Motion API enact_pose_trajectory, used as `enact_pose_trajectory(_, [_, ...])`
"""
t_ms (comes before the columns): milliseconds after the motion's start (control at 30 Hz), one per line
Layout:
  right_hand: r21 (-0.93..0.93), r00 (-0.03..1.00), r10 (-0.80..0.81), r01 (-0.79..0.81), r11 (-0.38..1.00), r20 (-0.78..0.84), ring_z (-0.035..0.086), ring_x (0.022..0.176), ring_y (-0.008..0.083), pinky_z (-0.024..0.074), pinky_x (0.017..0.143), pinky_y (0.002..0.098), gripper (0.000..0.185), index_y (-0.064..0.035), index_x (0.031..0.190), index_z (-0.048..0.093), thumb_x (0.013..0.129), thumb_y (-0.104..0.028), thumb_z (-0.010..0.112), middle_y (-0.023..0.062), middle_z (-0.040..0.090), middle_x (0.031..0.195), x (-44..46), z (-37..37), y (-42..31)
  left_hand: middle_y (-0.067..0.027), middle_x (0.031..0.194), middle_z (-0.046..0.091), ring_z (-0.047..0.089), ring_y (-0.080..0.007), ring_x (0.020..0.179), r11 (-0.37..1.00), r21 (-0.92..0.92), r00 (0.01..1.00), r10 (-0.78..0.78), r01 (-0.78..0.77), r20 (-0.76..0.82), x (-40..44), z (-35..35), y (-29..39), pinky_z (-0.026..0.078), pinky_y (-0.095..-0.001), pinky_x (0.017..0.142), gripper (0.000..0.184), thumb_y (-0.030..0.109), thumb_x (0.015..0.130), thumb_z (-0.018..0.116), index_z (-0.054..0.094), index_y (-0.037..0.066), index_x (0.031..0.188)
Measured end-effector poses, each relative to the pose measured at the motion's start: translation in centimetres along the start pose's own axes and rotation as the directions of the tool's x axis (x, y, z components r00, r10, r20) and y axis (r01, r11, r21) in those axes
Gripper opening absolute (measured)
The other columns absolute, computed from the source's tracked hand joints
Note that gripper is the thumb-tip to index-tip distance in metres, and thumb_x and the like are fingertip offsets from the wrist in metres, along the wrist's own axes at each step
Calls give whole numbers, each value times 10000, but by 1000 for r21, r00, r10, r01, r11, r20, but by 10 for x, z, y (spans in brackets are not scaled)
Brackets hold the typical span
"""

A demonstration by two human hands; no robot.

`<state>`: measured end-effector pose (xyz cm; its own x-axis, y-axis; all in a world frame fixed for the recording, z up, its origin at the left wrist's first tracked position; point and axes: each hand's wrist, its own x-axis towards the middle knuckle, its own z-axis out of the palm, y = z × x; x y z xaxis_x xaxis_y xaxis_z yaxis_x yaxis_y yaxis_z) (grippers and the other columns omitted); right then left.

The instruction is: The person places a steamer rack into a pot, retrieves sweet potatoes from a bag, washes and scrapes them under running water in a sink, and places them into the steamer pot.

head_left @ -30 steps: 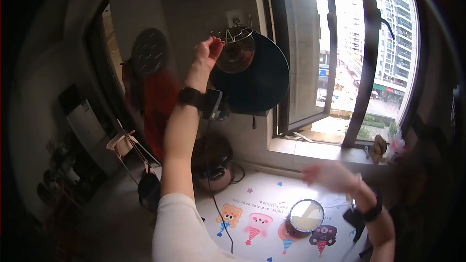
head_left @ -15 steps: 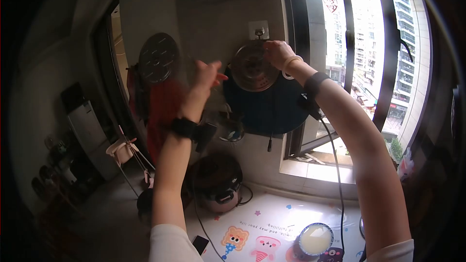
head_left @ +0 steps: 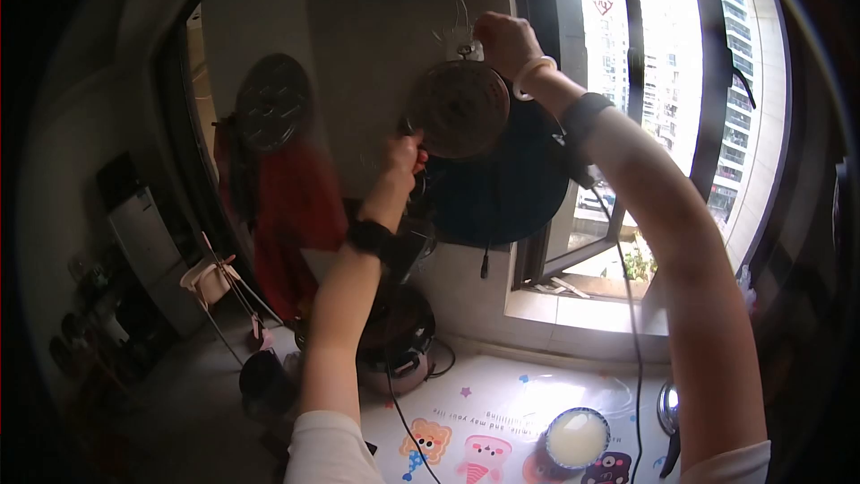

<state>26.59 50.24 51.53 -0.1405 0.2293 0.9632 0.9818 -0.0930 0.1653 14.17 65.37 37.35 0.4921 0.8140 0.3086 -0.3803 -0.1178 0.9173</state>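
A round shiny metal disc [head_left: 461,109], perhaps a lid or steamer plate, hangs against the wall over a dark blue round panel [head_left: 502,188]. My left hand [head_left: 405,159] is closed at the disc's lower left rim, its thumb on the edge. Above the disc, my right hand [head_left: 506,43] has its fingers pinched together beside a white wall hook plate [head_left: 461,42]. What lies in that pinch is hidden. Thin bent wires [head_left: 461,13] stick up from the hook, just left of my right fingers.
Another dark slotted disc [head_left: 273,101] hangs to the left, above red cloth [head_left: 296,215]. Below stand a dark rice cooker [head_left: 403,341] and a bowl of whitish liquid [head_left: 578,437] on a printed tabletop [head_left: 502,394]. An open window [head_left: 618,81] is at right. A cable [head_left: 627,305] dangles beside my right arm.
My left hand has moved right and closed at the disc's rim. My right hand has risen from the disc's upper right edge to the hook. The whole view has shifted slightly.
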Motion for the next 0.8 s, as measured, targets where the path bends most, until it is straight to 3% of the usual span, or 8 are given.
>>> enact_pose_trajectory(67, [-4, 1000, 28, -28, 1000, 12, 593, 790, 304, 475, 691, 343, 89, -69, 821, 594, 780, -129, 542, 117, 613, 803, -4, -20, -2, 0, 593, 502, 453, -66, 404, 998, -63, 999, 24, -21, 46, -2, -11, 12, 296, -190, 309, 87, 140, 796, 574, 517, 76, 783])
enact_pose_trajectory(167, [136, 996, -90, 89, 987, -4, 591, 723, 255, 470, 656, 307, 106, -50, 859, 587, 812, -139, 555, 106, 602, 808, -31, -62, -8, 5, 595, 491, 425, -59, 395, 991, -123, 996, 61, -53, 68, -12, -12, 31, 271, -178, 313, 79, 125, 802, 561, 507, 86, 761])
enact_pose_trajectory(267, [94, 987, -102, 90, 992, 127, 582, 685, 243, 468, 623, 298, 100, -46, 874, 579, 828, -129, 546, 101, 590, 803, -64, -100, -14, 1, 608, 491, 388, -52, 402, 973, -216, 993, 94, -77, 69, -13, -6, 44, 246, -176, 321, 77, 102, 815, 523, 501, 70, 748])
enact_pose_trajectory(433, [123, 977, -95, 72, 990, 190, 590, 693, 280, 481, 626, 331, 51, -37, 804, 580, 811, -81, 554, 123, 590, 754, -87, -121, -1, -17, 634, 510, 327, -47, 419, 904, -428, 961, 104, 17, 257, -12, -2, 68, 202, -184, 339, 94, 65, 836, 442, 508, 35, 776])
enact_pose_trajectory(633, [98, 967, -116, 96, 991, 225, 562, 735, 334, 462, 652, 371, 55, -29, 780, 555, 787, -64, 514, 151, 568, 762, -64, -72, 9, -30, 663, 530, 319, -45, 392, 921, -389, 975, 114, -32, 190, -33, -34, 73, 194, -178, 340, 125, 126, 864, 461, 515, 38, 793])
enact_pose_trajectory(800, [-35, 977, -50, 58, 998, 207, 569, 829, 321, 475, 716, 362, 105, -37, 791, 576, 753, -29, 478, 146, 581, 836, -38, -2, 4, -47, 679, 544, 318, -46, 369, 948, -296, 970, 173, -117, 171, -80, -80, 68, 196, -183, 332, 95, 123, 847, 508, 517, 35, 813])
